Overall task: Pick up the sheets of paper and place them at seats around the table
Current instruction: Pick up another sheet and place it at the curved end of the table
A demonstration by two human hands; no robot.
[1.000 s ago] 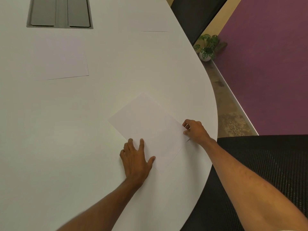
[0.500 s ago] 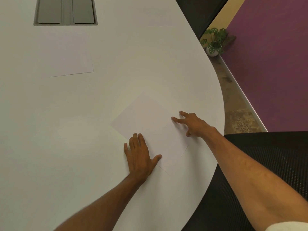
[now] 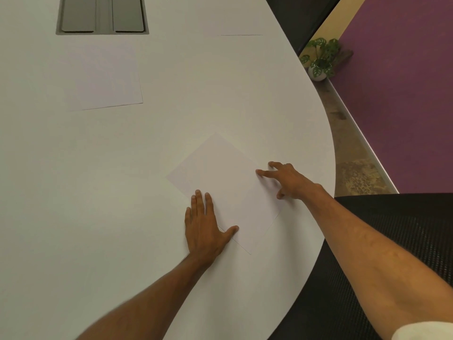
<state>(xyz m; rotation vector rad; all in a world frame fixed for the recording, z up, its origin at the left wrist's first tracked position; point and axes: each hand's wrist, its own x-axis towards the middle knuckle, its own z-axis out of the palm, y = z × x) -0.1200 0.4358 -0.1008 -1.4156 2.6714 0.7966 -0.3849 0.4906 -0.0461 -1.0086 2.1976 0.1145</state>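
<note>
A white sheet of paper [image 3: 220, 177] lies turned like a diamond on the white table [image 3: 98, 217], close to the curved right edge. My left hand [image 3: 203, 229] rests flat on the sheet's lower left edge, fingers together and thumb spread. My right hand [image 3: 286, 180] lies on the sheet's right edge with fingers spread, fingertips touching the paper. Neither hand grips it. A second sheet [image 3: 105, 77] lies flat at the upper left. The near edge of a third sheet [image 3: 240, 30] shows at the top.
A grey cable hatch [image 3: 101, 15] is set into the table at the top. A black mesh chair [image 3: 367, 241] stands at the lower right against the table edge, another dark chair [image 3: 299, 18] at the top. A potted plant [image 3: 320, 61] stands on the floor by the purple wall.
My right hand opened from a pinch at the sheet's right corner and now lies with fingers spread on the paper. My left hand stayed flat on it. The sheet lies still.
</note>
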